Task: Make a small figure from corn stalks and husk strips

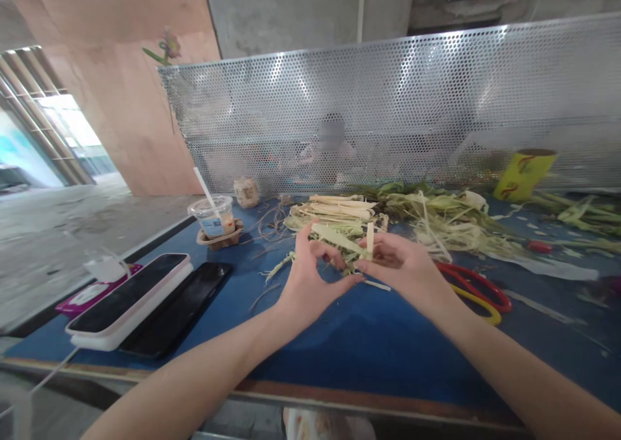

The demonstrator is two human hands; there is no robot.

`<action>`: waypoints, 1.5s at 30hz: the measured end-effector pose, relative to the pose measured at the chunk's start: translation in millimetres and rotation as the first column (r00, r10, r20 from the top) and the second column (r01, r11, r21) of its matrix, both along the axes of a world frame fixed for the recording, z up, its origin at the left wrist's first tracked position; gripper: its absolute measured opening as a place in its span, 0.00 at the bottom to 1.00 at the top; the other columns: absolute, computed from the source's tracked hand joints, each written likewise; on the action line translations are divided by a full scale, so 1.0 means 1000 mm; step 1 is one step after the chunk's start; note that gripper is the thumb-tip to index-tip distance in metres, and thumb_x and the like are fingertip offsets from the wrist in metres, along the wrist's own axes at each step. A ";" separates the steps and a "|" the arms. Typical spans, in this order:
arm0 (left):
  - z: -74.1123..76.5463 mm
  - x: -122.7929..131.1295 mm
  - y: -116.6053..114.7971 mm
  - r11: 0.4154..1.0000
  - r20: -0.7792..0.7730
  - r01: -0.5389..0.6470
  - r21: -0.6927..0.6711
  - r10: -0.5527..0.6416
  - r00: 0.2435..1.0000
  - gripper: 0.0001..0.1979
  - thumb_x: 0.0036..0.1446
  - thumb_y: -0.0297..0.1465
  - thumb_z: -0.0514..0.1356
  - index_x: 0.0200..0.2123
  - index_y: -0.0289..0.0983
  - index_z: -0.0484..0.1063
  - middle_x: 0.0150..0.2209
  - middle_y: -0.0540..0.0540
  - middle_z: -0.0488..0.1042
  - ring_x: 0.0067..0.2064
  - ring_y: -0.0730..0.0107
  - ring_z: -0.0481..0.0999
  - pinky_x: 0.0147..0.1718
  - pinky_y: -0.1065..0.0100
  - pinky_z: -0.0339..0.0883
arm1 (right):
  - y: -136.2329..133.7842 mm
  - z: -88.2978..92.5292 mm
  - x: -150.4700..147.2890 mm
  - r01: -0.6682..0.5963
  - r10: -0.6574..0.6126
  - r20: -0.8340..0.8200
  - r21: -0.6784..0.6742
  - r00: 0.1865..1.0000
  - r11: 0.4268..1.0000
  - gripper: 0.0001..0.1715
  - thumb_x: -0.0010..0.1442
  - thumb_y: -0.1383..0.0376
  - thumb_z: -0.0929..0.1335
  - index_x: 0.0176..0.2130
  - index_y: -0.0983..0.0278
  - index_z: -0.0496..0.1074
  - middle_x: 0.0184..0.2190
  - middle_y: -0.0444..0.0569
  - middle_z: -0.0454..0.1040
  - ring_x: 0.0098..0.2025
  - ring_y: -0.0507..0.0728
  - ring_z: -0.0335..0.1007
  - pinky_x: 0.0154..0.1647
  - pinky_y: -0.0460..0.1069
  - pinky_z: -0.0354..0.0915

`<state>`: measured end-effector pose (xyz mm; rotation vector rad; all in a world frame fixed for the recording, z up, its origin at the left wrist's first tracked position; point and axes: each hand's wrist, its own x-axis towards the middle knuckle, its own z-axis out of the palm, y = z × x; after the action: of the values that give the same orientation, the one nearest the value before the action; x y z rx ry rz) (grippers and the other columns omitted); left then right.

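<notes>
Both my hands meet over the blue table (369, 343), near its middle. My left hand (310, 278) is curled, thumb and fingers pinching one end of a pale green leaf strip (339, 239). My right hand (402, 265) is closed on the other end of that strip, with a short pale piece (370, 238) sticking up between its fingers. Just behind my hands lies a pile of cut straw-coloured strips (339, 213).
Two phones (130, 297) and a pink case lie at the left. A plastic cup with a straw (213, 217) stands behind them. Red and yellow scissors (478, 291) rest right of my right hand. Leaf scraps (451, 217), a yellow cup (524, 171) and a perforated metal screen (388, 103) fill the back.
</notes>
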<state>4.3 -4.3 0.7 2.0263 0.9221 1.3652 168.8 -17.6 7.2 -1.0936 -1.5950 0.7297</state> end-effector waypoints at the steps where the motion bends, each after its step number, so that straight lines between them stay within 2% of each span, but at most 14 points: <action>1: 0.000 0.000 -0.001 0.998 0.001 -0.043 0.055 0.043 0.999 0.40 0.42 0.33 0.65 0.54 0.37 0.46 0.28 0.51 0.70 0.36 0.66 0.71 0.43 0.62 0.59 | 0.000 -0.001 -0.002 -0.026 0.026 -0.005 -0.010 1.000 1.000 0.12 0.47 0.61 0.70 0.34 0.62 0.68 0.29 0.45 0.73 0.33 0.54 0.71 0.36 0.48 0.68; 4: 0.002 -0.002 -0.002 0.977 -0.036 -0.136 0.166 0.144 0.989 0.30 0.43 0.34 0.65 0.50 0.38 0.58 0.34 0.43 0.71 0.46 0.58 0.68 0.50 0.57 0.53 | -0.002 -0.004 -0.007 -0.025 0.025 -0.008 0.004 1.000 1.000 0.10 0.49 0.61 0.68 0.33 0.61 0.68 0.28 0.44 0.72 0.31 0.53 0.70 0.34 0.48 0.67; 6: 0.002 -0.003 -0.002 0.980 -0.072 -0.119 0.157 0.132 0.989 0.29 0.43 0.33 0.64 0.50 0.38 0.60 0.35 0.43 0.72 0.48 0.56 0.67 0.52 0.55 0.50 | -0.003 -0.005 -0.008 -0.024 0.024 0.003 0.029 1.000 0.999 0.09 0.50 0.61 0.68 0.33 0.61 0.68 0.26 0.44 0.70 0.31 0.53 0.69 0.33 0.49 0.67; 12: -0.002 -0.001 -0.001 0.999 0.000 -0.028 0.022 0.028 1.000 0.51 0.44 0.30 0.63 0.61 0.35 0.29 0.23 0.53 0.72 0.38 0.65 0.72 0.49 0.58 0.55 | 0.000 -0.011 -0.007 -0.047 0.053 -0.066 0.080 0.996 0.996 0.09 0.49 0.60 0.68 0.32 0.61 0.69 0.25 0.43 0.69 0.30 0.53 0.67 0.32 0.49 0.65; 17: 0.001 -0.001 -0.003 0.986 0.082 0.079 -0.145 -0.067 0.994 0.55 0.43 0.30 0.64 0.60 0.35 0.22 0.21 0.56 0.71 0.31 0.71 0.71 0.44 0.63 0.61 | 0.006 -0.011 -0.003 -0.008 0.002 -0.231 -0.024 0.973 1.000 0.11 0.47 0.60 0.70 0.31 0.62 0.71 0.25 0.44 0.71 0.30 0.53 0.67 0.32 0.49 0.64; 19: 0.002 -0.002 -0.001 0.979 0.086 0.078 -0.190 -0.063 0.994 0.52 0.43 0.31 0.65 0.61 0.35 0.30 0.22 0.56 0.71 0.30 0.71 0.71 0.42 0.64 0.62 | 0.006 -0.008 -0.001 -0.038 0.020 -0.260 -0.063 0.965 0.997 0.12 0.46 0.58 0.70 0.32 0.62 0.72 0.24 0.43 0.71 0.30 0.53 0.68 0.33 0.49 0.64; 21: 0.003 -0.003 0.002 0.970 0.049 0.071 -0.232 -0.061 0.997 0.39 0.43 0.32 0.64 0.57 0.35 0.50 0.23 0.53 0.71 0.30 0.71 0.70 0.39 0.65 0.62 | 0.005 -0.006 -0.001 -0.062 0.039 -0.255 -0.083 0.966 0.995 0.13 0.48 0.57 0.69 0.33 0.61 0.74 0.26 0.45 0.73 0.32 0.55 0.69 0.36 0.50 0.65; 23: 0.002 -0.003 0.005 0.966 -0.016 0.072 -0.250 -0.079 0.997 0.21 0.43 0.34 0.64 0.42 0.34 0.67 0.24 0.51 0.71 0.30 0.71 0.69 0.36 0.67 0.62 | 0.004 -0.005 -0.002 -0.065 0.046 -0.208 -0.085 0.977 0.994 0.13 0.50 0.56 0.67 0.33 0.61 0.75 0.29 0.46 0.74 0.37 0.56 0.69 0.41 0.52 0.64; 24: 0.001 -0.003 0.006 0.969 -0.043 0.072 -0.238 -0.084 0.995 0.14 0.43 0.35 0.64 0.34 0.34 0.69 0.25 0.50 0.71 0.31 0.71 0.69 0.35 0.68 0.62 | 0.004 -0.005 -0.003 -0.066 0.052 -0.179 -0.076 0.982 0.995 0.13 0.50 0.56 0.67 0.33 0.60 0.76 0.31 0.47 0.73 0.40 0.57 0.68 0.43 0.52 0.63; 27: -0.002 -0.001 0.008 0.977 -0.074 0.085 -0.193 -0.101 0.992 0.11 0.45 0.38 0.62 0.24 0.35 0.71 0.26 0.48 0.72 0.31 0.70 0.69 0.35 0.69 0.62 | 0.002 -0.007 -0.007 -0.069 0.063 -0.119 -0.045 0.991 0.997 0.13 0.49 0.57 0.68 0.34 0.59 0.77 0.35 0.48 0.71 0.43 0.58 0.66 0.44 0.54 0.63; 31: -0.004 0.001 0.008 0.960 0.007 0.191 -0.206 -0.194 0.981 0.10 0.51 0.36 0.58 0.28 0.36 0.74 0.31 0.47 0.75 0.37 0.67 0.72 0.39 0.68 0.63 | 0.002 -0.005 -0.004 -0.076 0.073 -0.099 -0.030 0.992 0.997 0.15 0.50 0.57 0.68 0.39 0.57 0.75 0.41 0.50 0.68 0.47 0.59 0.63 0.45 0.55 0.64; 35: -0.005 0.000 0.006 0.973 0.048 0.192 -0.126 -0.187 0.981 0.06 0.50 0.33 0.59 0.32 0.38 0.73 0.38 0.45 0.74 0.43 0.66 0.70 0.43 0.66 0.62 | 0.003 0.003 0.004 -0.133 0.133 -0.037 0.007 0.990 0.991 0.09 0.49 0.58 0.69 0.31 0.58 0.77 0.43 0.50 0.68 0.50 0.59 0.62 0.48 0.56 0.61; 41: -0.009 0.000 0.006 0.985 -0.079 0.172 -0.027 -0.174 0.982 0.06 0.49 0.33 0.60 0.31 0.38 0.72 0.36 0.44 0.72 0.42 0.64 0.68 0.45 0.62 0.60 | 0.002 0.003 -0.002 -0.237 0.241 -0.077 0.051 0.967 0.970 0.05 0.50 0.61 0.69 0.28 0.57 0.77 0.36 0.49 0.73 0.54 0.58 0.58 0.50 0.56 0.60; 45: -0.007 0.002 0.005 0.980 -0.127 0.197 -0.032 -0.199 0.972 0.06 0.52 0.33 0.58 0.31 0.39 0.74 0.37 0.45 0.74 0.43 0.65 0.69 0.46 0.64 0.59 | 0.003 -0.002 -0.002 -0.148 0.154 -0.074 0.086 0.985 0.985 0.06 0.50 0.62 0.69 0.26 0.59 0.77 0.40 0.49 0.71 0.53 0.59 0.59 0.49 0.55 0.61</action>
<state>6.3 0.8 -6.1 2.1492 0.7594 1.1251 166.7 -15.0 4.8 -0.8814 -1.6371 0.7925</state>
